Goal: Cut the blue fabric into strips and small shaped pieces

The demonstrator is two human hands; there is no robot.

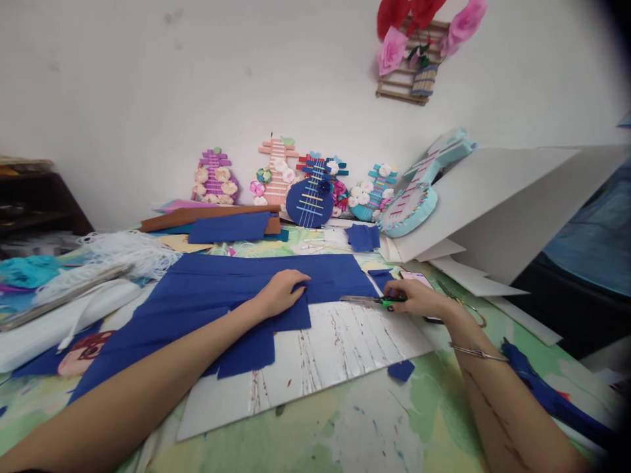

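A large sheet of dark blue material (197, 282), paper or cloth, lies across the table and partly over a white board (335, 355) scored with dark lines. My left hand (283, 291) rests flat on the sheet, fingers stretched to the right and holding nothing. At the sheet's right end, my right hand (414, 297) grips scissors (362, 300) with black and green handles. Their blades point left along the sheet's lower edge. Smaller blue pieces (251, 355) lie under my left forearm, and a blue scrap (401, 371) sits by the board's right edge.
Decorated paper instruments, including a blue lute (310, 200), lean along the wall. White boards (493, 197) stand at the right. A phone (419, 279), another pair of scissors (468, 305) and a blue glue gun (537, 381) lie near my right arm. White string (123, 256) is heaped left.
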